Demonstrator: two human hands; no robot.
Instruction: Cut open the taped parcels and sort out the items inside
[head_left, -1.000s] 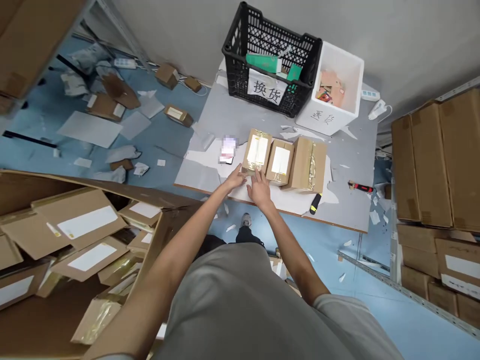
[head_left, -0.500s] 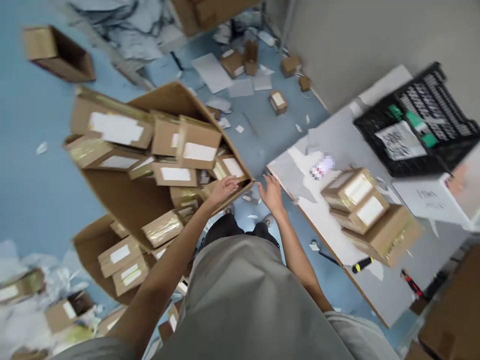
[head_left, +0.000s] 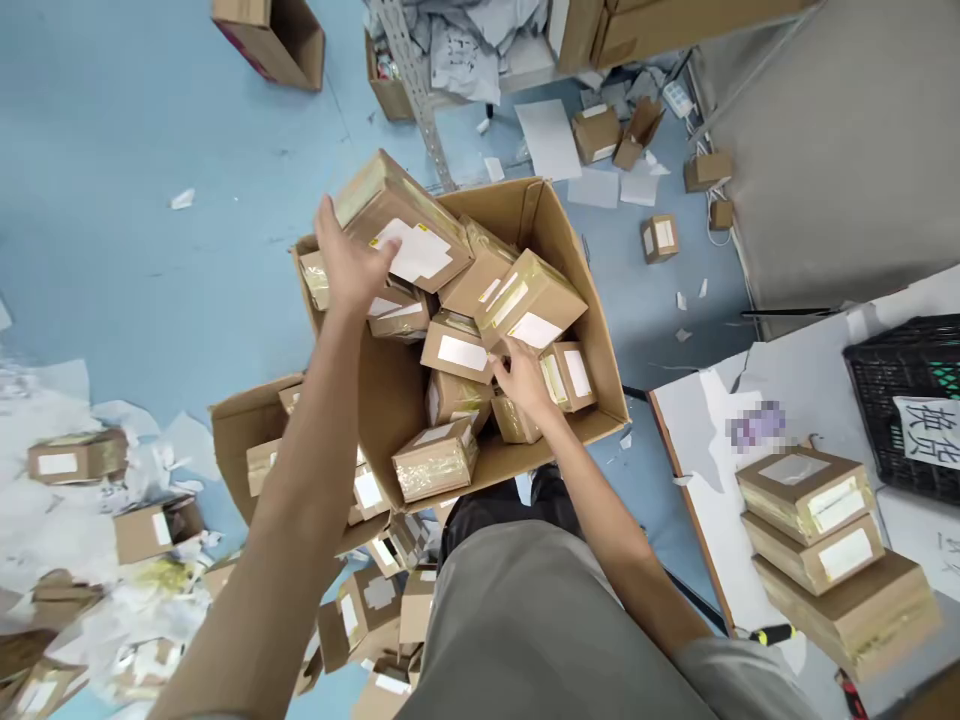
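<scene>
My left hand (head_left: 352, 262) grips the end of a long taped cardboard box (head_left: 416, 225) with a white label, thumb on the labelled side. That box is tilted above the left side of a large open carton (head_left: 390, 385). My right hand (head_left: 523, 380) reaches into the carton, thumb and forefinger apart. Its fingertips lie against the lower corner of another taped box (head_left: 532, 300) and beside a smaller labelled box (head_left: 459, 350); its other fingers are partly hidden. Several more labelled boxes lie jumbled in the carton, among them a heavily taped one (head_left: 436, 462) at the near end.
A second carton (head_left: 232, 440) of boxes stands at the lower left. Packing scraps (head_left: 161, 440) and boxes litter the floor. On the right, a table (head_left: 709, 440) carries stacked boxes (head_left: 810, 500), a black crate (head_left: 911, 400) and a yellow-and-black tool (head_left: 772, 634). Shelving (head_left: 420, 100) stands ahead.
My left hand has moved from the carton's near edge to the long box, which is now raised and tilted. My right hand has left the carton's corner and reached in among the boxes.
</scene>
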